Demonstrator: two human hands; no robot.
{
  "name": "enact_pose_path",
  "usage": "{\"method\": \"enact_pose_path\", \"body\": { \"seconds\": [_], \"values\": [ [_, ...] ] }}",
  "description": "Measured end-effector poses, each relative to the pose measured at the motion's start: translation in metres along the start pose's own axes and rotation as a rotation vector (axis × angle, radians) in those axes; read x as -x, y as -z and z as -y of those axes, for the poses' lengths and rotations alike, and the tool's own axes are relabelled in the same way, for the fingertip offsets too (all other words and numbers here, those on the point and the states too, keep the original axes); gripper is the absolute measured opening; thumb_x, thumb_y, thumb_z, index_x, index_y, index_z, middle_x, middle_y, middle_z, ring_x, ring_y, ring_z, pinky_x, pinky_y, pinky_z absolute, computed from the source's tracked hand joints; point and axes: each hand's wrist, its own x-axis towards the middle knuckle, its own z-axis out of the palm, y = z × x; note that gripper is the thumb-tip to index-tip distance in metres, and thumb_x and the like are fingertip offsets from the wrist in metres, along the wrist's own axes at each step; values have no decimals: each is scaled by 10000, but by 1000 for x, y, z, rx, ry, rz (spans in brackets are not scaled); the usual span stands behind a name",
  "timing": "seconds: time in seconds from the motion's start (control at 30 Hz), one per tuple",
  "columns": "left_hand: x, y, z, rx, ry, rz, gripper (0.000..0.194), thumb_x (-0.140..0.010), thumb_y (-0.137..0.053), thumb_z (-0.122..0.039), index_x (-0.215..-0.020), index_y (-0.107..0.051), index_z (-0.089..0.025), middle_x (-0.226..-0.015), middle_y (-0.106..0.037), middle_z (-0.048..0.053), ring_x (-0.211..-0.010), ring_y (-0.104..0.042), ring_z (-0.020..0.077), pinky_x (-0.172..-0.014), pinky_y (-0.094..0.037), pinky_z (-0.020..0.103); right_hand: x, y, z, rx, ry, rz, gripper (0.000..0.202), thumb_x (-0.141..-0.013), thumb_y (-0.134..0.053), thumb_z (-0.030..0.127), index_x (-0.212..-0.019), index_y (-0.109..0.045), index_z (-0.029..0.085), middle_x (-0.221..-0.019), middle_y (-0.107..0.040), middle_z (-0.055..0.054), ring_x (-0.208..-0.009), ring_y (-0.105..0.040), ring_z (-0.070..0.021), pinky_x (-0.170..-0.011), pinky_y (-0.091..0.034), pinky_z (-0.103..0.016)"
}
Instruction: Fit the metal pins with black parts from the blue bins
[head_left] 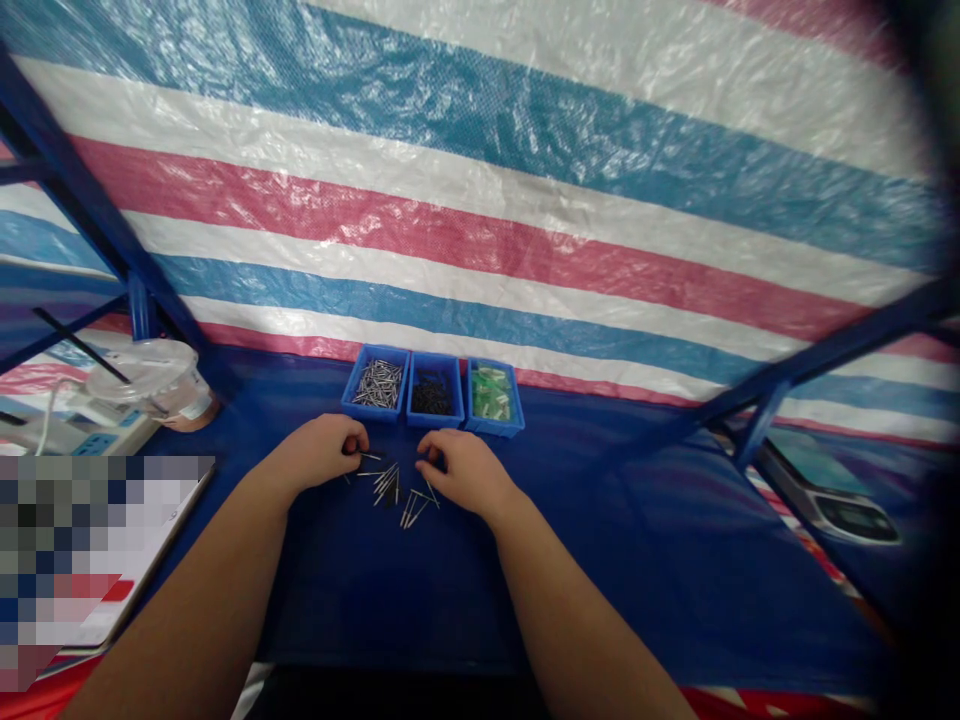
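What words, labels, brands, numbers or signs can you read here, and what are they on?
None can be read.
Scale-like device: display too small and blurred.
Plastic tub: any markings too blurred.
White board at left: largely pixelated, unreadable.

The middle bin is blue; its contents are black. The left bin, immediately left of the middle bin, is blue with silver pins. The right bin, immediately right of the middle bin, is blue with green and whitish contents. Loose pins, nearside of the middle bin: silver. Tabletop, beneath the middle bin: plain dark blue. Sheet, behind the middle bin: striped blue, white and pinkish red.
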Motion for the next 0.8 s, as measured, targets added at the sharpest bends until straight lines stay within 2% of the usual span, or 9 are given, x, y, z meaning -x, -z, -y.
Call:
{"method": "enact_pose_path", "body": {
  "seconds": [0.07, 0.17, 0.33, 0.4, 0.53, 0.57, 0.6, 0.67, 0.8],
  "values": [
    [-1, -1, 2, 16, 18, 22, 161, -730, -604, -195, -822, -735, -214, -740, -684, 10, -675, -606, 168, -624, -388, 263, 2, 0, 1, 4, 2, 94, 171, -801, -729, 238, -966, -689, 217, -865, -683, -9, -785, -611, -156, -697, -417, -251],
    [-1, -1, 2, 23, 15, 31, 155, -761, -592, -191, -824, -732, -212, -738, -689, 8, -676, -613, 168, -635, -400, 264, 0, -3, 1, 0, -28, 148, 170, -783, -714, 185, -950, -700, 214, -863, -705, -7, -781, -632, -152, -705, -422, -243],
    [4, 7, -9, 59, -75, -51, 125, -814, -596, -208, -838, -719, -210, -747, -668, 4, -666, -585, 154, -625, -398, 257, -3, -6, -1, -24, -87, 189, 164, -761, -661, 112, -887, -710, 204, -812, -723, 1, -720, -642, -137, -658, -415, -224],
    [5, 10, -15, 117, -114, -170, 129, -853, -599, -251, -881, -719, -210, -760, -649, -1, -642, -560, 136, -614, -399, 248, -3, -4, 0, -21, -92, 171, 168, -759, -654, 107, -887, -705, 203, -806, -723, 2, -717, -642, -135, -654, -411, -222],
    [-4, 8, -16, 144, -28, -631, 202, -895, -612, -342, -969, -735, -199, -666, -553, -18, -607, -520, 126, -621, -396, 251, 1, 2, 5, 25, -99, 150, 114, -788, -679, 189, -900, -689, 210, -800, -717, -3, -708, -631, -142, -631, -389, -235],
    [-8, 6, -14, 130, 12, -712, 216, -893, -620, -355, -973, -743, -195, -636, -525, -23, -603, -516, 128, -623, -392, 254, 2, 4, 7, 47, -118, 156, 122, -792, -692, 224, -913, -687, 213, -797, -716, -7, -704, -629, -148, -623, -382, -241],
    [-11, 4, -11, 111, 43, -743, 224, -885, -634, -365, -968, -751, -194, -611, -504, -28, -595, -512, 129, -618, -385, 257, 3, 6, 8, 69, -142, 165, 144, -790, -702, 251, -928, -686, 216, -794, -715, -11, -701, -629, -154, -616, -376, -247],
    [-15, 1, -6, 91, 72, -723, 237, -865, -654, -372, -987, -760, -199, -584, -485, -35, -581, -507, 131, -603, -372, 259, 3, 7, 10, 96, -191, 188, 185, -779, -707, 262, -958, -684, 222, -786, -719, -12, -704, -636, -165, -613, -374, -253],
    [-12, 1, -3, 135, 53, -729, 223, -878, -621, -341, -992, -747, -196, -568, -476, -47, -542, -487, 120, -595, -376, 255, 1, 7, 14, 79, -242, 221, 213, -745, -676, 180, -952, -699, 222, -787, -733, -2, -721, -654, -162, -630, -395, -246]
  ]
}}
